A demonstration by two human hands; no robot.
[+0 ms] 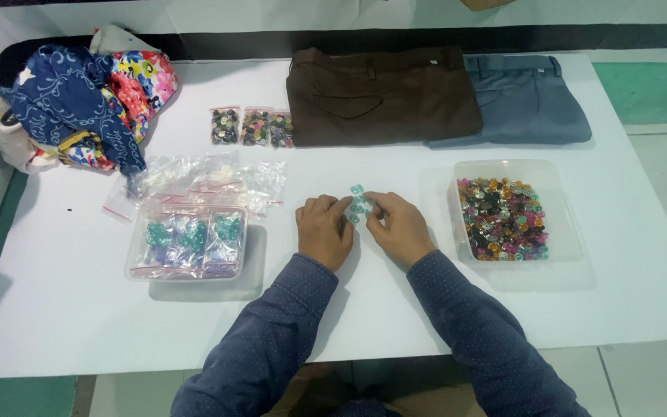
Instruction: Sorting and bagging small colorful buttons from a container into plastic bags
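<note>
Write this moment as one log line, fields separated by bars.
left hand | touching small teal plastic buttons | right hand | touching same buttons | clear plastic tub of mixed buttons | beside right hand

Teal buttons (pixel 357 202), brown trousers (pixel 380 94), grey-blue trousers (pixel 530 96), navy paisley cloth (pixel 67 96), floral multicoloured cloth (pixel 144 77).

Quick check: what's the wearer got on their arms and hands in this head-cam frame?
Both arms are in long dark blue sleeves with a fine pale dot pattern, reaching to the wrists. The left hand and right hand are bare: no gloves, and no rings, watch or bands that can be made out. No cables or markings are visible.
</note>
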